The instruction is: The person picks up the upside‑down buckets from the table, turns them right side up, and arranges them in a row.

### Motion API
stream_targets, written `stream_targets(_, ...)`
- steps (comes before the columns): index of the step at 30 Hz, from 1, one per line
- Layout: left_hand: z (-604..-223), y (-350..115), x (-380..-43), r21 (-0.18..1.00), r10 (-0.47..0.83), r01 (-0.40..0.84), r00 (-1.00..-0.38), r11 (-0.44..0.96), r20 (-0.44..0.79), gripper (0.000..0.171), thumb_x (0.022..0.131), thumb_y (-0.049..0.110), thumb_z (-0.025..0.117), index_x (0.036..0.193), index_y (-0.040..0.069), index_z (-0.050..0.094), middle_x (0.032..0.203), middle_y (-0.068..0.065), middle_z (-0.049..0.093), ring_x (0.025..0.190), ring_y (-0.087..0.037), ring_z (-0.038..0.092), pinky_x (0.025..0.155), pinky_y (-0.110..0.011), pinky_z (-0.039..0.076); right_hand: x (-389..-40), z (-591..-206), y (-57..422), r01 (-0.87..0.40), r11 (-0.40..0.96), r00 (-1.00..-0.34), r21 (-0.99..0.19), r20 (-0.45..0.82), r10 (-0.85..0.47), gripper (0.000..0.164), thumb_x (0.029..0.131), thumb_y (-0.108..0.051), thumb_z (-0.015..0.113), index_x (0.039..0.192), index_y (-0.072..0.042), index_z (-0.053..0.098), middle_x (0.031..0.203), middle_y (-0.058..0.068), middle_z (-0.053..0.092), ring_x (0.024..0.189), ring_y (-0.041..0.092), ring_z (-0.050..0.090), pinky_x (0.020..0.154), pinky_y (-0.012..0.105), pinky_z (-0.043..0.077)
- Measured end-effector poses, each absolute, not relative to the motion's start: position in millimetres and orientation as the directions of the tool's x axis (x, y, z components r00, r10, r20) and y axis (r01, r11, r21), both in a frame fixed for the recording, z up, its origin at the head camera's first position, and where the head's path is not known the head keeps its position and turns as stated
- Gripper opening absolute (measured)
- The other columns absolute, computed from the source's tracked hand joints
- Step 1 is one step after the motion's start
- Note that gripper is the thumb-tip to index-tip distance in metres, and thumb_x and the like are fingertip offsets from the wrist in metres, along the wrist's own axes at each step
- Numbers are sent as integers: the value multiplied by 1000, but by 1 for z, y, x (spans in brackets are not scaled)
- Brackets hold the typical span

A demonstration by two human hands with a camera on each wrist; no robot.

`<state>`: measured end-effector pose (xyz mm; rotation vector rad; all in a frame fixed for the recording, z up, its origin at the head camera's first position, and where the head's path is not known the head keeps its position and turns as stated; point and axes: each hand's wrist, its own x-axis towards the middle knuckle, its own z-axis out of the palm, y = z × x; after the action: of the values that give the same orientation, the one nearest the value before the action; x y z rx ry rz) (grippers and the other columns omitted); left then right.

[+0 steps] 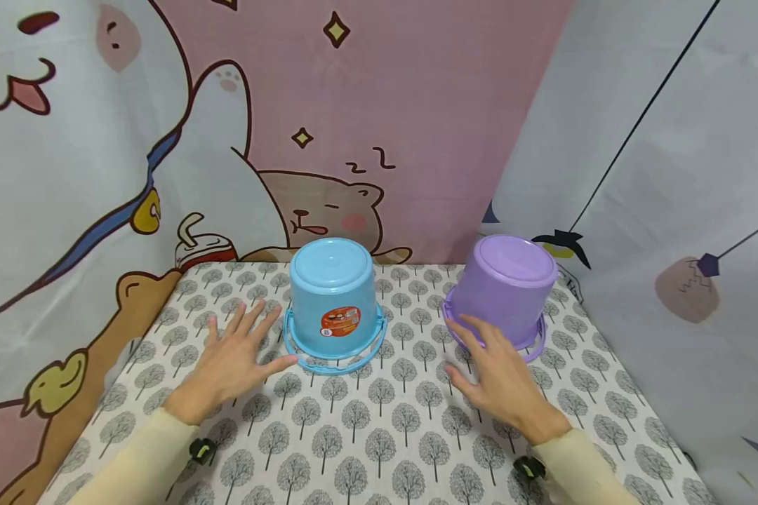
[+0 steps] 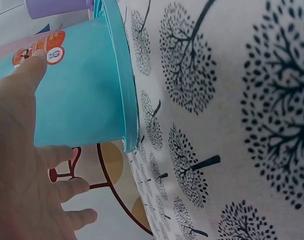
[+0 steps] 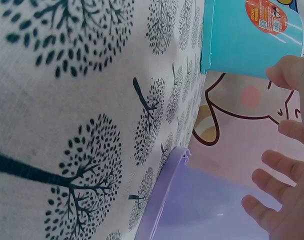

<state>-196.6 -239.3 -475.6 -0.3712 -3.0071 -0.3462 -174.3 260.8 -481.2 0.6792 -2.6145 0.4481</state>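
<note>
A light blue bucket [image 1: 332, 294] stands upside down on the table, with an orange label [image 1: 340, 321] on its side and its handle lying around the rim toward me. To its right is a purple bucket [image 1: 508, 287], also upside down. My left hand [image 1: 232, 358], fingers spread, is just left of the blue bucket and holds nothing; its thumb comes near the blue handle. My right hand [image 1: 502, 375] is in front of the purple bucket, its fingers spread and holding nothing. Whether its fingertips touch that bucket cannot be told.
A white cloth with grey trees covers the table [image 1: 379, 428]. Behind it hangs a pink cartoon backdrop [image 1: 417, 126], and a pale printed sheet [image 1: 644, 175] hangs along the right side.
</note>
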Motion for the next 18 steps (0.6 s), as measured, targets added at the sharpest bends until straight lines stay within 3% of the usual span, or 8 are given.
stream_targets(18, -481, -245, -207, 245, 317, 360, -928, 900, 197, 98, 105, 77, 72, 183, 24, 41, 188, -19, 40, 168, -59, 45, 133, -96, 21, -188, -487, 237, -583, 780, -792, -228, 372, -484, 76, 105, -38, 87, 172, -20, 57, 175, 19, 56, 155, 47, 61, 122, 74, 59)
